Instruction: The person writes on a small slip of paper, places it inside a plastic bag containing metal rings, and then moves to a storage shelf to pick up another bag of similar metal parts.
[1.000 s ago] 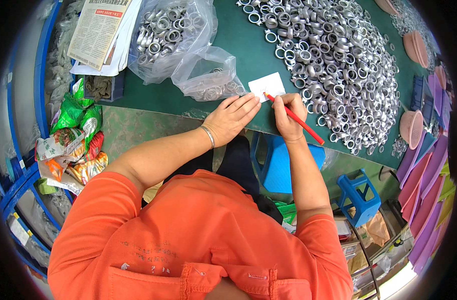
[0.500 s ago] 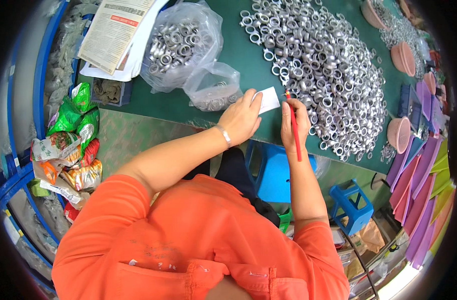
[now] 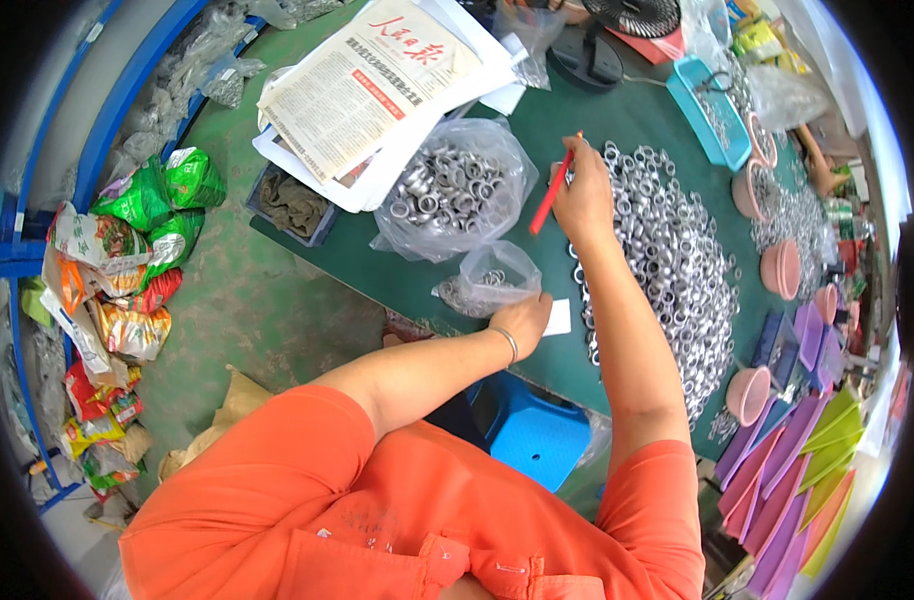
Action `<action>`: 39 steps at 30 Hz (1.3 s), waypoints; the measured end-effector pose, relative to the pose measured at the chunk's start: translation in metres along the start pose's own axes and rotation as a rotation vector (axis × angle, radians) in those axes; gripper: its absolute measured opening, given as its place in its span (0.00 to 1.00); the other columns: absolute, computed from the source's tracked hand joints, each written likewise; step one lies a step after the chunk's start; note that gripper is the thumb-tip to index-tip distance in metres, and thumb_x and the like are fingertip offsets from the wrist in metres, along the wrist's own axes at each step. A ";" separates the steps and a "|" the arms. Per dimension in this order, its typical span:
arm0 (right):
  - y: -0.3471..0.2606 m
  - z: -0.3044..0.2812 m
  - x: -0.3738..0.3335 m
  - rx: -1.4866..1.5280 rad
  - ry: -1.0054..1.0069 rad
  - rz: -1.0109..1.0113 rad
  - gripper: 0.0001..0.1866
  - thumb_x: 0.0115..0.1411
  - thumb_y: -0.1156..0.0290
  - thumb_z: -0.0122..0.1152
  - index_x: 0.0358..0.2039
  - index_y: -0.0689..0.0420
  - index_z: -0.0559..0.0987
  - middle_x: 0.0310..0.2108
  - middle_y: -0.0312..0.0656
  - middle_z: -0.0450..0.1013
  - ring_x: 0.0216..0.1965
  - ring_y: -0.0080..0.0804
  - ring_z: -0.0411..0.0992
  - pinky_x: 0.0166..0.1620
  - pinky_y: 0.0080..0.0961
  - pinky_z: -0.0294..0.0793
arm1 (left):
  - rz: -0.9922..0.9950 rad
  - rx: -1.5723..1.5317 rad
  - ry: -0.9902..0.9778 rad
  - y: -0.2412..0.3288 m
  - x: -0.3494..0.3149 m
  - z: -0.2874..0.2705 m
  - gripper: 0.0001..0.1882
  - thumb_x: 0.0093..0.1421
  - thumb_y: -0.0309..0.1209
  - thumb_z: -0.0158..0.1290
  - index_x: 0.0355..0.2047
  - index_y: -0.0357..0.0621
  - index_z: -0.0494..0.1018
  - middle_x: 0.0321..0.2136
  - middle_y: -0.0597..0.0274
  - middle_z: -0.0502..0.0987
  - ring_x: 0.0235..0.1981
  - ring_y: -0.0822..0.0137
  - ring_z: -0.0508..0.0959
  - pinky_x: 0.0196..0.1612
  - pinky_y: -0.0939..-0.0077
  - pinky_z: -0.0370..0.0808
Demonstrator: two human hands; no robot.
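Observation:
My right hand (image 3: 585, 195) is closed around a red pen (image 3: 548, 207), held above the green table beside a large heap of metal rings (image 3: 667, 270). My left hand (image 3: 522, 328) is at the table's near edge with its fingers curled. A white paper slip (image 3: 559, 318) juts out to the right from that hand, partly hidden by it. Just left of the fingers, and touching or nearly touching them, lies a small clear plastic bag (image 3: 497, 275) with rings inside. Behind it sits a bigger clear bag (image 3: 457, 190) full of similar metal rings.
A newspaper (image 3: 367, 90) lies on white papers at the table's far left, by a grey bin with a cloth (image 3: 292, 205). A black fan (image 3: 632, 20), a turquoise basket (image 3: 712, 110) and pink baskets (image 3: 747, 395) stand farther off. A blue stool (image 3: 537, 435) is below the edge.
My view has shifted, showing more of the table's far side. My right hand has moved forward with the red pen. My left hand is now against the small bag, the slip still beside its fingers.

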State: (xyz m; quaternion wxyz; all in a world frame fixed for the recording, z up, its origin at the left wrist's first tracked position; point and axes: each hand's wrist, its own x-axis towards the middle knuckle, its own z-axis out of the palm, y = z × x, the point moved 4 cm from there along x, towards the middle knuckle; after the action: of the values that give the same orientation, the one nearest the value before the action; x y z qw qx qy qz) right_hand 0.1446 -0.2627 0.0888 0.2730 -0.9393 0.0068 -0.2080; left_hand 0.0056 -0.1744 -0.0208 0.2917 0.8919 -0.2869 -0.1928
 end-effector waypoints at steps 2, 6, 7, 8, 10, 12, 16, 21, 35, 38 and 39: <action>-0.004 0.022 0.034 -0.012 -0.008 0.058 0.18 0.51 0.75 0.55 0.44 0.61 0.70 0.38 0.54 0.70 0.40 0.54 0.69 0.42 0.43 0.69 | 0.011 0.033 -0.035 -0.004 -0.001 0.002 0.05 0.52 0.25 0.47 0.29 0.36 0.69 0.34 0.48 0.69 0.36 0.50 0.74 0.39 0.62 0.73; 0.017 0.064 0.079 -0.186 -0.154 0.304 0.18 0.51 0.71 0.55 0.44 0.62 0.71 0.41 0.53 0.71 0.44 0.53 0.70 0.45 0.43 0.70 | 0.059 -0.062 -0.128 -0.005 -0.008 0.003 0.07 0.53 0.26 0.46 0.30 0.37 0.72 0.35 0.45 0.71 0.35 0.48 0.74 0.36 0.58 0.71; 0.016 0.073 0.087 -0.198 -0.202 0.322 0.17 0.51 0.71 0.56 0.43 0.62 0.71 0.43 0.54 0.70 0.45 0.52 0.70 0.47 0.42 0.70 | 0.088 -0.090 -0.024 -0.004 -0.011 -0.006 0.09 0.53 0.25 0.45 0.34 0.38 0.69 0.35 0.43 0.70 0.34 0.47 0.74 0.35 0.56 0.71; 0.015 0.082 0.095 -0.215 -0.238 0.339 0.18 0.51 0.71 0.56 0.43 0.62 0.71 0.44 0.54 0.70 0.46 0.52 0.70 0.47 0.41 0.70 | 0.105 -0.161 0.090 -0.002 -0.015 -0.016 0.08 0.54 0.24 0.43 0.35 0.38 0.66 0.33 0.43 0.70 0.33 0.46 0.74 0.35 0.55 0.70; 0.016 0.101 0.105 -0.255 -0.317 0.378 0.18 0.51 0.71 0.57 0.42 0.62 0.71 0.44 0.55 0.69 0.47 0.52 0.69 0.48 0.40 0.70 | 0.122 -0.183 0.090 -0.006 -0.012 -0.017 0.07 0.54 0.24 0.42 0.34 0.39 0.64 0.31 0.44 0.69 0.33 0.46 0.74 0.34 0.55 0.69; 0.033 0.132 0.116 -0.227 -0.359 0.303 0.17 0.49 0.72 0.57 0.41 0.64 0.72 0.42 0.56 0.71 0.45 0.53 0.70 0.48 0.39 0.70 | 0.143 -0.232 0.137 -0.008 -0.010 -0.014 0.05 0.54 0.24 0.42 0.32 0.39 0.64 0.29 0.45 0.69 0.32 0.47 0.74 0.34 0.55 0.69; 0.030 0.162 0.119 0.112 -0.410 0.090 0.15 0.48 0.74 0.53 0.36 0.68 0.74 0.37 0.60 0.73 0.44 0.55 0.71 0.47 0.38 0.70 | 0.032 -0.296 -0.020 -0.010 -0.005 -0.014 0.03 0.53 0.23 0.42 0.28 0.38 0.65 0.26 0.46 0.69 0.32 0.47 0.74 0.32 0.57 0.69; 0.030 0.080 0.087 0.339 -0.144 0.094 0.19 0.53 0.77 0.51 0.47 0.64 0.71 0.36 0.47 0.76 0.38 0.38 0.75 0.43 0.27 0.72 | 0.088 -0.190 -0.011 -0.014 0.001 -0.010 0.06 0.50 0.27 0.49 0.23 0.37 0.74 0.28 0.45 0.73 0.29 0.47 0.75 0.31 0.56 0.71; 0.008 -0.067 -0.162 0.250 -0.759 0.555 0.15 0.50 0.74 0.64 0.40 0.61 0.76 0.33 0.47 0.76 0.34 0.37 0.76 0.37 0.28 0.74 | 0.256 -0.497 0.062 -0.007 -0.030 -0.066 0.09 0.52 0.25 0.56 0.34 0.40 0.69 0.27 0.55 0.73 0.29 0.56 0.75 0.31 0.68 0.71; -0.015 -0.082 -0.166 0.344 -0.456 0.388 0.12 0.51 0.77 0.62 0.38 0.60 0.77 0.32 0.46 0.76 0.32 0.37 0.75 0.36 0.27 0.74 | 0.288 -0.532 0.075 0.001 -0.044 -0.092 0.05 0.54 0.25 0.55 0.27 0.37 0.72 0.31 0.56 0.75 0.31 0.61 0.75 0.33 0.72 0.72; -0.021 -0.085 -0.168 0.300 -0.353 0.276 0.12 0.49 0.80 0.62 0.36 0.60 0.78 0.31 0.45 0.76 0.32 0.37 0.75 0.36 0.28 0.74 | 0.294 -0.563 0.097 0.004 -0.049 -0.100 0.05 0.54 0.26 0.54 0.28 0.37 0.72 0.32 0.56 0.75 0.31 0.61 0.76 0.33 0.73 0.72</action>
State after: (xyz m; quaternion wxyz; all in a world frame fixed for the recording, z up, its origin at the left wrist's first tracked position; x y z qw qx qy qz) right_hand -0.0445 -0.2669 0.0993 0.4320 -0.9002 0.0561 -0.0006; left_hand 0.0180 -0.1058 0.0659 0.5651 0.7333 -0.3337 -0.1776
